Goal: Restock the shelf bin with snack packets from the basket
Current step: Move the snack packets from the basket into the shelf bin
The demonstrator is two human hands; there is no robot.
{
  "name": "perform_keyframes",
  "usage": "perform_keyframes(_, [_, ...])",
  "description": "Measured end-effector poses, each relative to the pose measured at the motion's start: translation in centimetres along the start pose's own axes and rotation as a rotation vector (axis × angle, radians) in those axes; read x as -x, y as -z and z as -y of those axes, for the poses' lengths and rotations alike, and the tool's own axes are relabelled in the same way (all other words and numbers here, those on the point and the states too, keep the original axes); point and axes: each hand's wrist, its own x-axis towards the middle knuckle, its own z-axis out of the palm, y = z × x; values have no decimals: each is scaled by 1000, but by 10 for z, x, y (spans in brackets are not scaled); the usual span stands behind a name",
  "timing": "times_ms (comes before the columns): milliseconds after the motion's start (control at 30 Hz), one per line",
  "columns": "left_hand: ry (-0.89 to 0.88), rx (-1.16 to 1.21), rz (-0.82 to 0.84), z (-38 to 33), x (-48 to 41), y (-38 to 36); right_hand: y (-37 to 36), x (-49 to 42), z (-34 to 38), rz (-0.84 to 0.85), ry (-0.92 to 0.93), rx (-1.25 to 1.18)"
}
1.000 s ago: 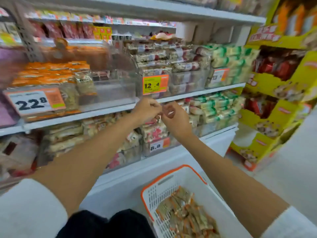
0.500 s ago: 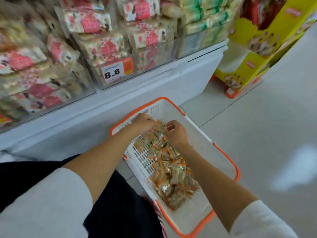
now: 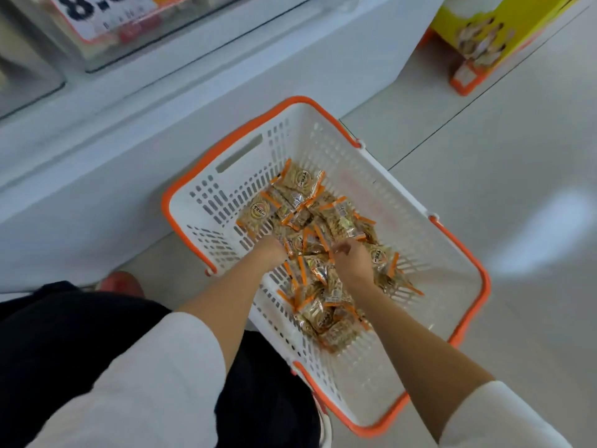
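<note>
White sleeves point(image 3: 145, 383) and black clothing point(image 3: 64, 334) fill the view's 7 o'clock corner. Both bare forearms reach toward 12 o'clock into the basket point(image 3: 482, 279), white mesh with an orange rim, which stands on the floor point(image 3: 500, 176).

The left hand point(image 3: 270, 251) is sunk knuckles-up in the snack packets point(image 3: 302, 202). Its fingers are hidden in the pile, so I cannot tell whether they pinch anything. The right hand point(image 3: 353, 263), just beside it at 3 o'clock, has its fingers curled down onto the packets; its grip cannot be told either.

The packets are clear with orange ends and bear a round emblem whose writing is too small to read. They run from 6 to 11 o'clock in the basket, and its 4 o'clock side is bare. Open floor lies at 3 o'clock.

Beyond, at 12 o'clock, is the white shelf base point(image 3: 200, 79). Above it a price label point(image 3: 97, 14) reads "8." and is cut by the frame. At 1 o'clock stands a yellow display box point(image 3: 478, 17).
</note>
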Motion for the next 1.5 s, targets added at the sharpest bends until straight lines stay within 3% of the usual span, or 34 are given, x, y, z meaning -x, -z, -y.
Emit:
perform_keyframes(133, [198, 219, 166, 1, -1, -43, -1, -1, -15, -26, 3, -53])
perform_keyframes(267, [275, 491, 108, 9, -10, -61, -5, 0, -19, -32, 1, -58])
perform_keyframes(333, [267, 585, -8, 14, -15, -60, -8, 1, -18, -37, -16, -89])
perform_keyframes(467, [184, 473, -221, 7, -12, -42, -8, -1, -11, -44, -31, -132])
perform_keyframes(633, [27, 347, -252, -5, 16, 31, -5, 4, 21, -88, -90, -342])
perform_keyframes(733, [-40, 529, -217, -15, 49, 85, 1, 15, 54, -83, -48, -426])
perform_keyframes(833, [-108, 701, -278, -35, 91, 126, 11, 32, 87, -69, 137, -429])
perform_keyframes(1000, [-201, 913, -243, -70, 162, 170, 28, 66, 150, 73, 659, -146])
perform_keyframes(1133, [-151, 966, -123, -76, 207, 205, 62, 87, 196, -59, 780, -139])
perform_keyframes(1233, [-110, 1015, -30, -70, 234, 229, 96, 109, 233, 26, 858, -221])
perform_keyframes(1400, [-190, 802, -62, -69, 276, 259, 142, 153, 304, 20, 1046, -161])
perform_keyframes(1500, [-356, 663, -153, -78, 316, 277, 162, 179, 342, 40, 1143, -147])
